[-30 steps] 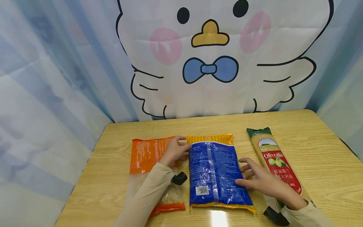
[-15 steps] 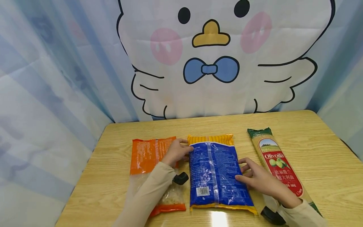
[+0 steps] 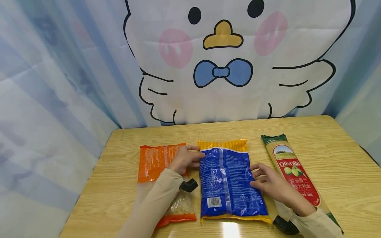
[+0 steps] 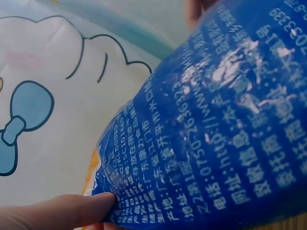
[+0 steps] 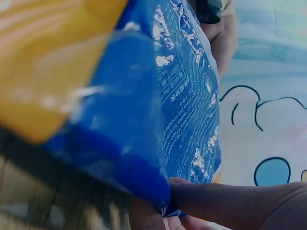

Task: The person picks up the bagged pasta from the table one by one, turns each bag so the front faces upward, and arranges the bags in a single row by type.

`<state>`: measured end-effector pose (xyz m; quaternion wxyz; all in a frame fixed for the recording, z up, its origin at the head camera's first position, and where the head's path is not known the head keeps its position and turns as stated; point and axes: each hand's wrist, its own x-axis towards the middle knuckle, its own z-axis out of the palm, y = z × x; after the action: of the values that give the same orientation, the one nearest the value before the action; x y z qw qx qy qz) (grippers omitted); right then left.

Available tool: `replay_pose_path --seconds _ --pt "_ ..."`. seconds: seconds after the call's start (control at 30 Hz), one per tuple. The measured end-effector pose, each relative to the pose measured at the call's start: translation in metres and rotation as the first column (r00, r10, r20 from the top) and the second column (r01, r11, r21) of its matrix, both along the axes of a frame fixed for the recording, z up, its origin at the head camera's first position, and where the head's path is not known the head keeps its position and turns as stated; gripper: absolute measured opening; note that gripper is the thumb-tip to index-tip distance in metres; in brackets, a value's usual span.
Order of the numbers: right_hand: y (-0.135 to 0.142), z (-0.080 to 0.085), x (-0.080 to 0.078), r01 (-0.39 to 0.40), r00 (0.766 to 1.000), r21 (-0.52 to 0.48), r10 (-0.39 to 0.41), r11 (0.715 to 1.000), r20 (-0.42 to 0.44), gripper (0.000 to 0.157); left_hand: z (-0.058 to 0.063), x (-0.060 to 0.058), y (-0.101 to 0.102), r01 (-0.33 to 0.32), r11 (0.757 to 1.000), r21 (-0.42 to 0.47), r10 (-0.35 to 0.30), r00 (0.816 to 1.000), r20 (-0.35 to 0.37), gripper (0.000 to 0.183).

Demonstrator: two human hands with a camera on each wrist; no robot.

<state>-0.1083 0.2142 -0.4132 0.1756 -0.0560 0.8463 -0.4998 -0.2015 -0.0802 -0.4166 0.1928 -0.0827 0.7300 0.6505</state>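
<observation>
A blue plastic food bag (image 3: pixel 227 180) with yellow ends lies on the table between both hands, its printed back and barcode facing up. At its upper left edge my left hand (image 3: pixel 183 162) grips the side, the thumb (image 4: pixel 79 208) on top in the left wrist view. My right hand (image 3: pixel 272 185) pinches the opposite edge; in the right wrist view its thumb (image 5: pixel 216 199) presses the blue film (image 5: pixel 129 158), with fingers beneath. The bag's contents are hidden.
Partly under the left forearm lies an orange and clear bag (image 3: pixel 150 165). A long Olivoilà pasta pack (image 3: pixel 293 168) lies slanted right of the right hand, partly behind its wrist. Beyond the wooden table (image 3: pixel 143 134) hangs a curtain (image 3: pixel 220 102) with a cartoon print.
The right hand has shifted slightly up along the blue bag's right side, its thumb now nearer the edge. The left hand and the packages lie almost as before.
</observation>
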Motion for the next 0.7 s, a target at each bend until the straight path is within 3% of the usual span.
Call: replay_pose_path --seconds 0.27,0.5,0.7 --pt "0.006 0.004 -0.001 -0.006 0.999 -0.071 0.009 0.997 0.034 0.049 0.012 0.004 -0.003 0.006 0.98 0.197 -0.007 1.0 0.003 0.047" --pt "0.005 0.004 -0.002 0.006 0.999 -0.093 -0.001 0.996 0.053 0.056 0.028 0.007 0.004 -0.036 0.976 0.215 0.031 0.999 0.03 0.048" --pt "-0.002 0.007 0.003 -0.015 1.0 -0.008 0.015 1.0 -0.008 0.073 0.041 0.012 0.008 -0.024 0.974 0.225 0.026 1.0 -0.003 0.048"
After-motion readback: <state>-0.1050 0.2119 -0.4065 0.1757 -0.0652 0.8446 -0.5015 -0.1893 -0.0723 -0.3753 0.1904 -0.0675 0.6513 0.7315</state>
